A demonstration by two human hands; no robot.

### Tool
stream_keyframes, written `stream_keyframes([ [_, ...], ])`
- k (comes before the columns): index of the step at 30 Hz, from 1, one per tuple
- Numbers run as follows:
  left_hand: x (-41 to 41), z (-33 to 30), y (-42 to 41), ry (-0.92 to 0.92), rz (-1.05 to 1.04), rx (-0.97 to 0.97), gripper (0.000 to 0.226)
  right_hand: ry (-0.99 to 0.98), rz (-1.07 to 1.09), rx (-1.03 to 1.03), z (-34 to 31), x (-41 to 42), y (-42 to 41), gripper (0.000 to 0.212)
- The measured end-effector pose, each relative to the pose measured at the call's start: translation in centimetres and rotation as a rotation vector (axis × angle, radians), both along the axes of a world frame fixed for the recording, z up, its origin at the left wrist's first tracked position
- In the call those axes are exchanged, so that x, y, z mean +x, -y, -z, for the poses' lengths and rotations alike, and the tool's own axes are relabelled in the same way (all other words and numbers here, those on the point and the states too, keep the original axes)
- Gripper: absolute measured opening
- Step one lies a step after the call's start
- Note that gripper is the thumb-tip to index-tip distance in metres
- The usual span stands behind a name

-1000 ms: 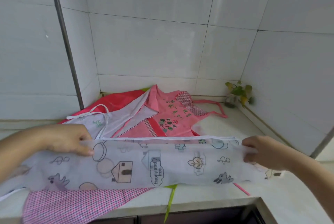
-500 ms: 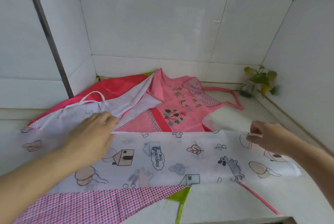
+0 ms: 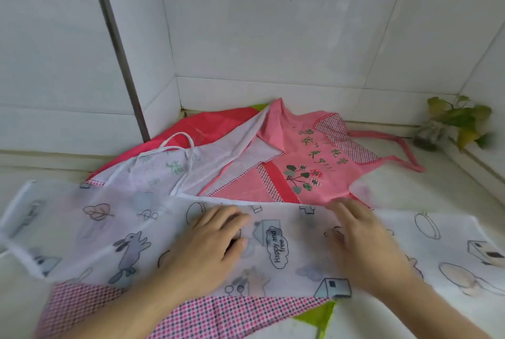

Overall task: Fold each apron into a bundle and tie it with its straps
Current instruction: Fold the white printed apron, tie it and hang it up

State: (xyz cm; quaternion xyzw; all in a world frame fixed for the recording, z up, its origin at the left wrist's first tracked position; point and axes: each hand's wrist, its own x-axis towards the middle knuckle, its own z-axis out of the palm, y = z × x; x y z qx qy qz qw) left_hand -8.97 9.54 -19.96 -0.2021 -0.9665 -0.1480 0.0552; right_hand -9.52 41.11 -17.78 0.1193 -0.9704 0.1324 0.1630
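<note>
Left hand (image 3: 216,240): fingers flat, lightly spread, pressing down on the white printed apron (image 3: 276,245); thumb tucked near the house motif. Right hand (image 3: 360,235): fingers extended and close together, palm down on the same cloth; motion blur prevents finer detail. Neither hand pinches anything.

Change noted: half a second ago both hands pinched the far hem, well apart at roughly 9 and 3 o'clock. They have since released it and moved to the middle, flattening the fold.

The white printed apron lies across the countertop (image 3: 410,196), over a pink checked apron (image 3: 213,314). A pink embroidered apron (image 3: 308,163) sits at 12 o'clock, a potted plant (image 3: 453,122) at 2 o'clock.

Assessment: first lengthwise fold laid; further folds and strap tying remain outstanding.
</note>
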Motion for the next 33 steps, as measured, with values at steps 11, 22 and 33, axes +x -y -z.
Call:
stream_keyframes([
  [11,-0.5,-0.4,9.4,0.045,-0.116,-0.189,0.059,0.326,0.184,0.114,1.8,1.5,-0.5,0.057],
  [22,-0.6,1.4,11.2,-0.122,-0.198,-0.281,0.057,0.231,0.216,0.326,-0.6,-0.4,2.9,0.061],
  [33,-0.7,-0.3,10.9,-0.01,-0.191,-0.079,0.059,0.276,0.043,0.214,1.1,-0.2,9.2,0.067],
])
